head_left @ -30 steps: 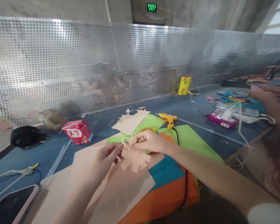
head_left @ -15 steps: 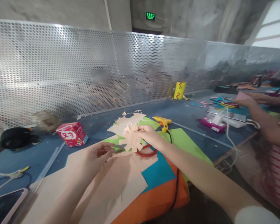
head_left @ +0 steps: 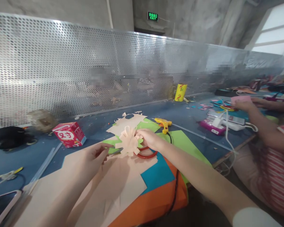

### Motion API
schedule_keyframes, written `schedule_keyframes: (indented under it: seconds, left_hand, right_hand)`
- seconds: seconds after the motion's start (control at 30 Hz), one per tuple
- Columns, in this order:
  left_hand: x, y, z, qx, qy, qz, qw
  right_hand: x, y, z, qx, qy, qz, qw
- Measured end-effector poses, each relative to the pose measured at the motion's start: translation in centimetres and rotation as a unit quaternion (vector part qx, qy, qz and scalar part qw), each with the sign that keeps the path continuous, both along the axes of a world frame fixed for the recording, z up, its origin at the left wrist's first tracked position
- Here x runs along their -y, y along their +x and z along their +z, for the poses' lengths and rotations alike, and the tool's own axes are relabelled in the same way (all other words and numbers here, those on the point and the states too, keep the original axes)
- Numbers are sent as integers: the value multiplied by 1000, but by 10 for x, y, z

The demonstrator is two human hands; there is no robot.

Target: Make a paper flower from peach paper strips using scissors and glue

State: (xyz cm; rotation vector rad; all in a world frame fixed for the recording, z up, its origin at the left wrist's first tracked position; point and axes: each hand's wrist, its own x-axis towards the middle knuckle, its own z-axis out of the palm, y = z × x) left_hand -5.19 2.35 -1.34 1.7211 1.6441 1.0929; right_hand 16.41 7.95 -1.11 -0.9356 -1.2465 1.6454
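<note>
On the blue table [head_left: 94,127], mid-scene, the right hand [head_left: 146,137] alone now holds the fringed paper flower [head_left: 128,144], as the left hand [head_left: 93,156] has let go, curled just left, its grip unclear.

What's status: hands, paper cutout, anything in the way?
Right hand pinches fringed paper cutout. Left hand beside it, grip unclear. Red-handled scissors partly under cutout.

Concrete wall [head_left: 191,20] above perforated divider [head_left: 68,56]
</note>
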Motion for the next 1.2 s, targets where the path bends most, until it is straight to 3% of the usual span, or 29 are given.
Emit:
schedule_keyframes:
  seconds: [0.17, 0.53, 0.7, 0.83, 1.0, 1.2]
  left_hand:
    - [-1, 1, -1, -8, 9, -21, 1000]
    - [6, 7, 10, 12, -8, -4, 1000]
    - [9, 12, 14, 31, -25, -4, 999]
    - [12, 10, 11, 64, -72, 34, 995]
    - [17, 14, 9, 148, -55, 8, 987]
    - [22, 18, 12, 167, -51, 5, 985]
  right_hand:
    - [4, -2, 4, -3, -28, 7, 1000]
    - [22, 0, 17, 71, -29, 51, 996]
    - [30, 1, 25, 154, 49, 89, 983]
    - [33, 0, 27, 146, 148, 94, 974]
    - [34, -1, 22, 157, 268, 108, 945]
    - [36, -3, 18, 163, 285, 95, 940]
